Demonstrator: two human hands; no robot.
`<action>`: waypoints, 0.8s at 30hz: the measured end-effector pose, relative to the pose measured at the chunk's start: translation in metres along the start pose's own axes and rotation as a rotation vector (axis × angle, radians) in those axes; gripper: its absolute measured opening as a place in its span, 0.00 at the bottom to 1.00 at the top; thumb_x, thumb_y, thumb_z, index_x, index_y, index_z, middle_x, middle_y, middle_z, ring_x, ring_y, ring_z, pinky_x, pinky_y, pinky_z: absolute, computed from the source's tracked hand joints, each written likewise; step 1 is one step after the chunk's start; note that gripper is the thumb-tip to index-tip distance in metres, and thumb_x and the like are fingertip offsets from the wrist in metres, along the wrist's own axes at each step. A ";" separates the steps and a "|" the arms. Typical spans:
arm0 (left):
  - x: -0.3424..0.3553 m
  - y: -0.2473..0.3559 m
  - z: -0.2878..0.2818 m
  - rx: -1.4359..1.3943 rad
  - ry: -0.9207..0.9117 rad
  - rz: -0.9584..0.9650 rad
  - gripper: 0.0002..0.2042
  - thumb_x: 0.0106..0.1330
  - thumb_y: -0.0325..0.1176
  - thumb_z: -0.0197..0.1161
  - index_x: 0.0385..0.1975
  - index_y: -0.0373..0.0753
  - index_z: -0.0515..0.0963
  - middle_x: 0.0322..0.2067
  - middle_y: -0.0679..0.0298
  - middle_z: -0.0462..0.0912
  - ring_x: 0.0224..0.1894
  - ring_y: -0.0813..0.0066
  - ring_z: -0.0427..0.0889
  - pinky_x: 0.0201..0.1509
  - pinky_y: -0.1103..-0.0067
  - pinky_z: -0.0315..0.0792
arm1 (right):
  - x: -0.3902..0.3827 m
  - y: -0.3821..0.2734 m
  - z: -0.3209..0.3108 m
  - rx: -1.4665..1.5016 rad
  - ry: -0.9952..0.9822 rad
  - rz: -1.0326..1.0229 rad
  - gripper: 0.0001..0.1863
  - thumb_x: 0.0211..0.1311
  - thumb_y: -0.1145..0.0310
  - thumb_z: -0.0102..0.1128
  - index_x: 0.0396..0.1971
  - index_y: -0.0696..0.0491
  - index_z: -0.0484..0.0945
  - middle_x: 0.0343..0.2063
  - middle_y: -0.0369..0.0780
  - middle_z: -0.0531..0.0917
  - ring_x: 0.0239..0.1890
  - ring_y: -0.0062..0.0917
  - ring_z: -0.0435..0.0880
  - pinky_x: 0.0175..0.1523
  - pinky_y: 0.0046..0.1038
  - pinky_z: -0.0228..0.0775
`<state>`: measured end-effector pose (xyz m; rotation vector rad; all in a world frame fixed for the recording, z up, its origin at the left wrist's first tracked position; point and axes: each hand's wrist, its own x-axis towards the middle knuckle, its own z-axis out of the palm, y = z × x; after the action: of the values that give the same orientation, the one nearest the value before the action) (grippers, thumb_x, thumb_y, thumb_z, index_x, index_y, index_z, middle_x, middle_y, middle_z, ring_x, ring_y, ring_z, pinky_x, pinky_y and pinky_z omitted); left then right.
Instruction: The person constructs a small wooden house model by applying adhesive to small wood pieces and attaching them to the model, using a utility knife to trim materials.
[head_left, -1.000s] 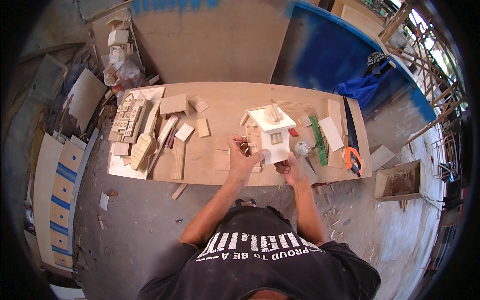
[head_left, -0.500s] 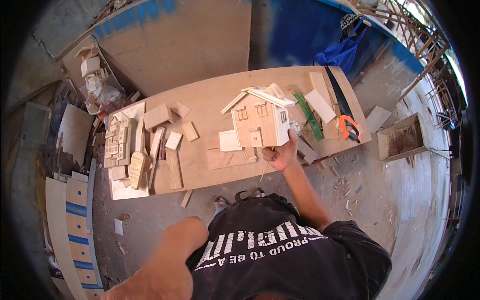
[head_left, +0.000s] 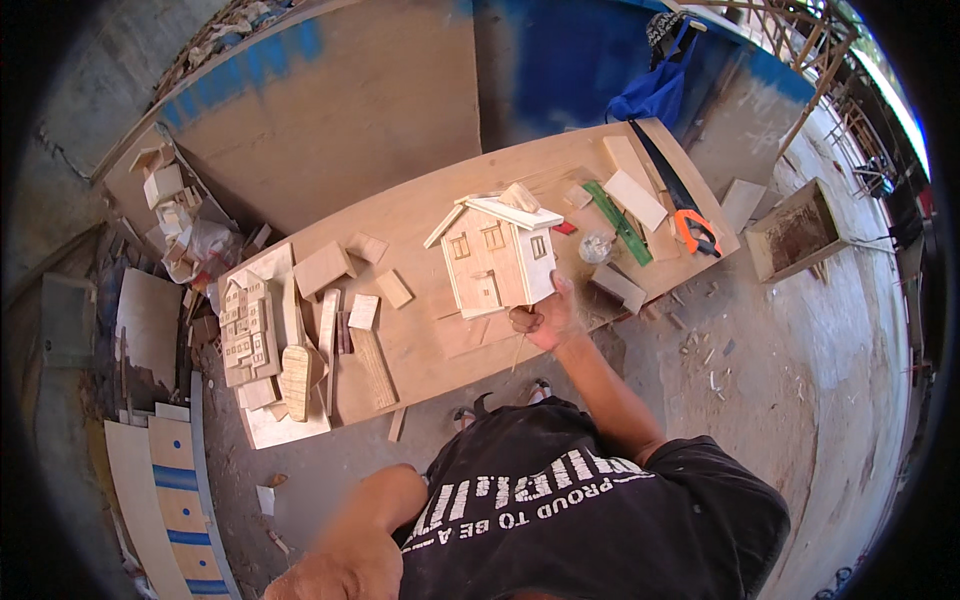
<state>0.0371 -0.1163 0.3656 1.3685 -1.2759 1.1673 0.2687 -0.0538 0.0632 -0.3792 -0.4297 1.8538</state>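
Note:
A small wooden model house [head_left: 490, 262] with a pitched roof, framed windows and a little door is held up over the workbench. My right hand [head_left: 548, 318] grips it by its lower right corner, fingers under the base and thumb along the side wall. The house stands upright, slightly tilted, and hides part of the bench behind it. My left arm is bent, and my left hand [head_left: 345, 578] is at the lower edge, close to the camera; its fingers are cut off and blurred.
The wooden workbench [head_left: 415, 350] carries a flat carved house facade [head_left: 247, 330], wood offcuts [head_left: 322, 268], a green strip [head_left: 618, 225], a clear plastic bag [head_left: 596, 246] and an orange-handled handsaw [head_left: 695, 232]. An open box [head_left: 800, 235] stands at the right.
The view has turned, so the bench appears rotated. The model house has shifted left and lower over the bench, covering the pale block beside it. My right hand keeps its grip.

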 end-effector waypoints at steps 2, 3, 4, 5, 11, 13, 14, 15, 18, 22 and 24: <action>-0.008 0.009 -0.003 0.005 0.113 0.006 0.14 0.71 0.30 0.48 0.46 0.32 0.79 0.43 0.58 0.82 0.49 0.69 0.81 0.48 0.74 0.76 | -0.003 -0.001 0.006 -0.078 -0.011 -0.028 0.29 0.56 0.35 0.58 0.43 0.45 0.76 0.23 0.29 0.76 0.11 0.12 0.52 0.17 0.17 0.40; -0.015 0.013 -0.004 0.019 0.188 0.012 0.13 0.70 0.30 0.50 0.45 0.32 0.79 0.43 0.58 0.82 0.48 0.69 0.81 0.49 0.74 0.75 | -0.004 -0.001 0.007 -0.082 -0.008 -0.034 0.29 0.56 0.35 0.58 0.43 0.45 0.76 0.23 0.29 0.76 0.11 0.12 0.52 0.17 0.17 0.40; -0.029 0.019 -0.006 0.074 0.307 0.013 0.12 0.69 0.30 0.51 0.45 0.32 0.79 0.42 0.58 0.82 0.48 0.69 0.81 0.49 0.73 0.75 | -0.005 -0.002 0.008 -0.159 0.073 -0.057 0.31 0.55 0.35 0.59 0.44 0.48 0.76 0.23 0.30 0.75 0.11 0.13 0.52 0.18 0.18 0.41; -0.035 0.033 0.003 0.273 0.480 -0.034 0.11 0.69 0.30 0.53 0.44 0.32 0.78 0.41 0.58 0.81 0.47 0.69 0.80 0.50 0.73 0.74 | 0.001 0.005 0.022 -0.223 0.110 -0.048 0.34 0.54 0.35 0.60 0.45 0.51 0.76 0.23 0.30 0.74 0.12 0.14 0.52 0.18 0.19 0.41; -0.243 0.009 -0.047 0.637 1.387 -1.107 0.17 0.67 0.42 0.61 0.51 0.42 0.76 0.50 0.62 0.78 0.55 0.67 0.74 0.61 0.65 0.67 | 0.001 0.006 0.081 -0.501 0.420 -0.199 0.22 0.60 0.56 0.66 0.46 0.56 0.76 0.32 0.33 0.81 0.14 0.07 0.63 0.17 0.15 0.51; -0.273 -0.018 -0.045 0.401 1.482 -1.092 0.21 0.66 0.48 0.63 0.53 0.43 0.75 0.53 0.63 0.78 0.59 0.67 0.73 0.63 0.63 0.66 | 0.008 0.018 0.082 -0.659 0.514 -0.299 0.22 0.60 0.57 0.67 0.47 0.57 0.76 0.34 0.35 0.82 0.18 0.10 0.70 0.20 0.16 0.58; -0.284 -0.026 -0.043 0.225 1.494 -1.003 0.25 0.64 0.51 0.65 0.56 0.43 0.73 0.54 0.64 0.77 0.61 0.67 0.71 0.64 0.63 0.66 | 0.010 0.021 0.089 -0.736 0.552 -0.345 0.23 0.59 0.58 0.67 0.48 0.57 0.76 0.34 0.36 0.83 0.20 0.12 0.73 0.22 0.16 0.62; -0.289 -0.031 -0.041 0.053 1.498 -0.911 0.29 0.62 0.54 0.67 0.58 0.43 0.72 0.55 0.64 0.76 0.63 0.68 0.70 0.64 0.62 0.67 | 0.011 0.023 0.102 -0.814 0.592 -0.390 0.23 0.59 0.58 0.68 0.48 0.58 0.77 0.35 0.37 0.83 0.22 0.13 0.77 0.23 0.16 0.66; -0.293 -0.045 -0.038 0.057 1.585 -0.852 0.33 0.60 0.56 0.66 0.62 0.46 0.68 0.57 0.64 0.76 0.62 0.64 0.72 0.66 0.57 0.65 | 0.011 0.031 0.108 -0.774 0.622 -0.484 0.28 0.52 0.58 0.73 0.45 0.63 0.76 0.36 0.42 0.85 0.40 0.29 0.83 0.48 0.29 0.75; -0.283 -0.043 -0.043 0.043 1.541 -0.879 0.33 0.60 0.54 0.66 0.62 0.46 0.67 0.58 0.61 0.75 0.61 0.61 0.73 0.65 0.58 0.66 | 0.015 0.036 0.092 -0.905 0.574 -0.588 0.37 0.49 0.56 0.75 0.51 0.66 0.72 0.41 0.46 0.84 0.43 0.31 0.83 0.50 0.30 0.74; -0.294 -0.035 -0.043 -0.114 1.582 -0.882 0.32 0.61 0.52 0.65 0.63 0.45 0.66 0.58 0.57 0.75 0.60 0.58 0.74 0.64 0.58 0.68 | 0.014 0.042 0.087 -1.173 0.688 -0.644 0.45 0.47 0.54 0.77 0.59 0.67 0.67 0.50 0.50 0.80 0.47 0.30 0.82 0.52 0.30 0.73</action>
<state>0.0632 -0.0288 0.0804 0.4054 0.3822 0.9995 0.1895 -0.0621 0.1199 -1.4096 -0.9766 0.6052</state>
